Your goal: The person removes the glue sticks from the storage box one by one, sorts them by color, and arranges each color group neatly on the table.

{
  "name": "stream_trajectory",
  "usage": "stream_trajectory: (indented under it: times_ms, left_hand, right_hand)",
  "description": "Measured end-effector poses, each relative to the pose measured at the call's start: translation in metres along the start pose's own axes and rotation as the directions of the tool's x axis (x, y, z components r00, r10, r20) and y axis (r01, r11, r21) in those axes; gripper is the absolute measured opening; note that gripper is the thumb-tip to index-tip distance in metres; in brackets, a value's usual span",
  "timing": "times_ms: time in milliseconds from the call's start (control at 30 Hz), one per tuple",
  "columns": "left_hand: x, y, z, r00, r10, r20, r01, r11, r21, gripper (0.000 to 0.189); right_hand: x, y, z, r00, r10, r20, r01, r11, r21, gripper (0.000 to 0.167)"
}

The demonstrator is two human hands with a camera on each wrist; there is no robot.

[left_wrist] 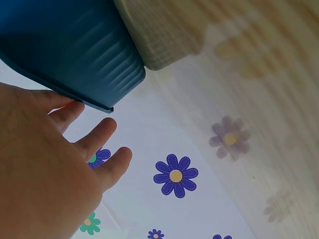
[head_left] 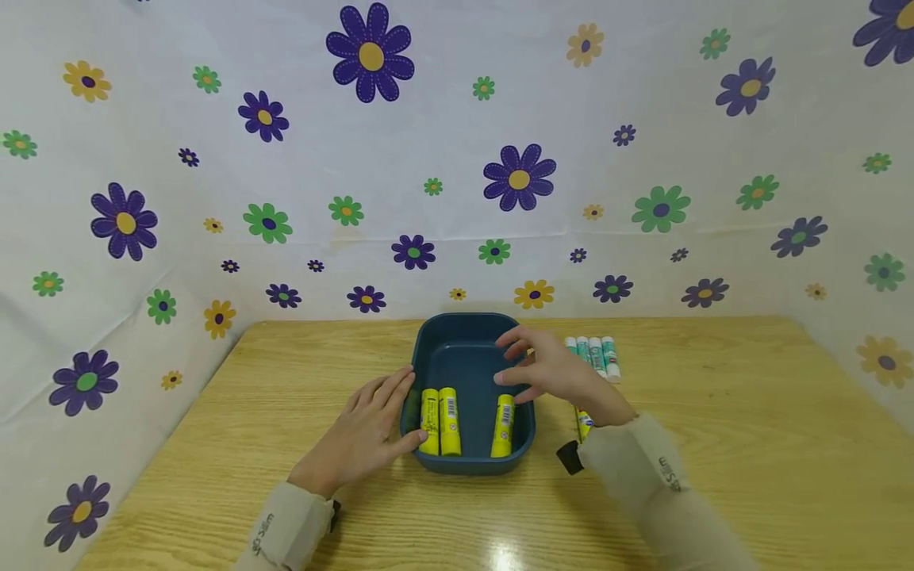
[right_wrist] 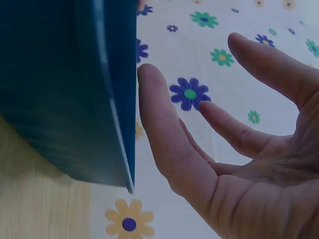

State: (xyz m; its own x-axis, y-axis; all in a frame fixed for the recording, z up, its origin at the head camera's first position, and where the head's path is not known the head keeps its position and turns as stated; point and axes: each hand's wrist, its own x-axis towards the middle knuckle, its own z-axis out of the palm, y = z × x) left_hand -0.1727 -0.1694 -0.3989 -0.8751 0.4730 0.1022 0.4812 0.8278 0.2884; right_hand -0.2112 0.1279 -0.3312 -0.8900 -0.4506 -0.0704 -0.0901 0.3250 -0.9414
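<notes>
A dark blue bin [head_left: 460,363] stands on the table with three yellow glue sticks lying in its near part. Two of them, the left glue stick [head_left: 429,416] and its neighbour [head_left: 450,424], lie side by side; the third glue stick [head_left: 503,428] is apart at the right. My left hand [head_left: 367,424] rests along the bin's left side, fingers extended, thumb over the near left rim. Over the right rim hovers my right hand [head_left: 553,369], fingers spread and loosely bent, holding nothing. The right wrist view shows that hand [right_wrist: 249,184] beside the bin wall [right_wrist: 55,89].
On the table [head_left: 714,428] right of the bin, several white and teal glue sticks [head_left: 596,355] lie in a row, partly behind my right hand. A yellow tube [head_left: 585,424] shows beside my right wrist. Flower-printed white cloth [head_left: 443,135] stands behind the table and at its sides.
</notes>
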Motion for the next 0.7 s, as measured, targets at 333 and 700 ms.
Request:
stream_trajectory:
  times_ms: [333,700]
  left_hand:
    - [0.002,0.001,0.001,1.0,0.005,0.0,-0.005,1.0,-0.002,0.085]
    - [0.001,-0.001,0.0,1.0,0.001,0.008,-0.001,1.0,-0.013,0.086]
  right_hand:
    - [0.008,-0.001,0.025,0.994,0.087,0.059,-0.08,0.99,-0.117,0.052]
    - [0.013,-0.002,0.043,0.99,0.113,0.085,-0.079,0.939,-0.335,0.053]
